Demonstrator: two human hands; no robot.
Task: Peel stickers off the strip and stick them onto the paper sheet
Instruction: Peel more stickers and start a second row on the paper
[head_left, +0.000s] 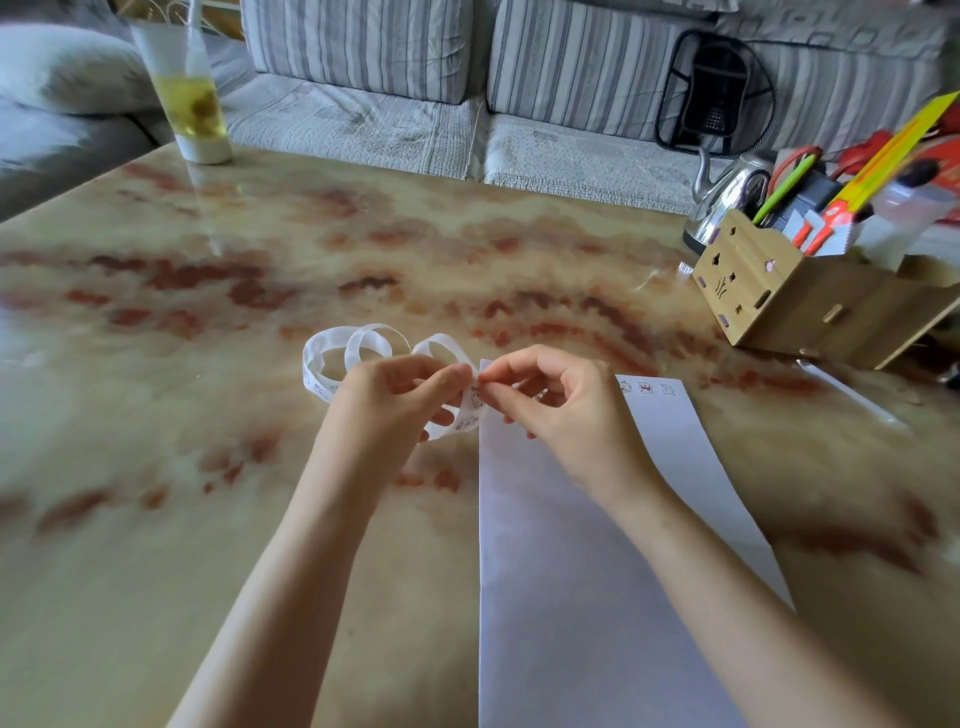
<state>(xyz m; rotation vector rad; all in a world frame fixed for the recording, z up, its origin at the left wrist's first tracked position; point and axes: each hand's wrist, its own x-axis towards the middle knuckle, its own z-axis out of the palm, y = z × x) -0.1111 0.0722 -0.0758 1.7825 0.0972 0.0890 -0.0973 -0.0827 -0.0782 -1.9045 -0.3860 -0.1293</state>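
Note:
A white sticker strip (363, 348) curls in several loops on the marble table, just left of the white paper sheet (571, 571). My left hand (400, 395) holds the strip's near end between thumb and fingers. My right hand (550, 400) pinches at a small sticker on that end, fingertip to fingertip with the left, above the sheet's top left corner. Three small stickers (645, 388) sit in a row near the sheet's top right edge. My right arm covers the middle of the sheet.
A wooden organiser box (810, 301) with pens, scissors and a ruler stands at the right, a metal kettle (727, 208) behind it. A tall glass of yellow drink (192, 98) stands at the far left edge. A striped sofa (467, 67) runs behind the table.

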